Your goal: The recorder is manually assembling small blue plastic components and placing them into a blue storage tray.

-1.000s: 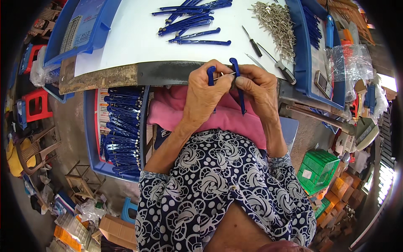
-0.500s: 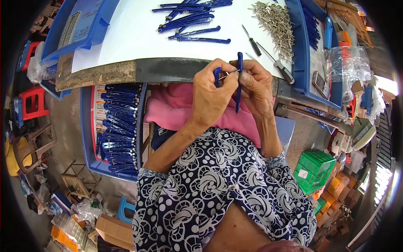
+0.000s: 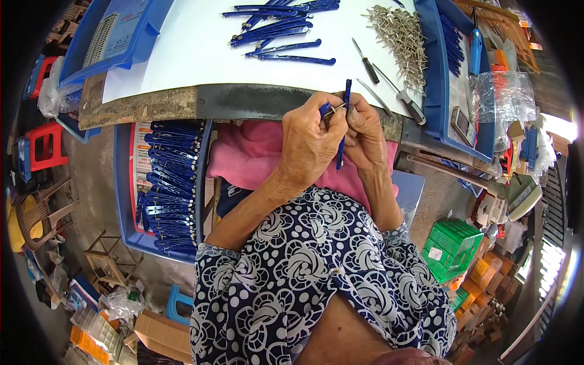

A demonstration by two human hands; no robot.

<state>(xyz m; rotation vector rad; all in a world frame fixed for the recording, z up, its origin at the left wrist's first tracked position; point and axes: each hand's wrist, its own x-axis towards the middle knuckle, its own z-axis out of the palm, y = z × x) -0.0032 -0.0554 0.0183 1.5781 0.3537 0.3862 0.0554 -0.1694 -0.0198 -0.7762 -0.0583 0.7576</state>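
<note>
Hands meet at the near edge of the white worktable. Left hand pinches a small blue piece with a metal pin, while right hand grips a slim blue compass leg held upright between them, over a pink cloth. More blue legs lie farther back on the tabletop.

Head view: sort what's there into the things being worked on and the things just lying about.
In hand: left hand and right hand hold a long blue piece; like pieces on the white table and in the blue tray.

Lying about: screwdrivers, green crate, red stool.
</note>
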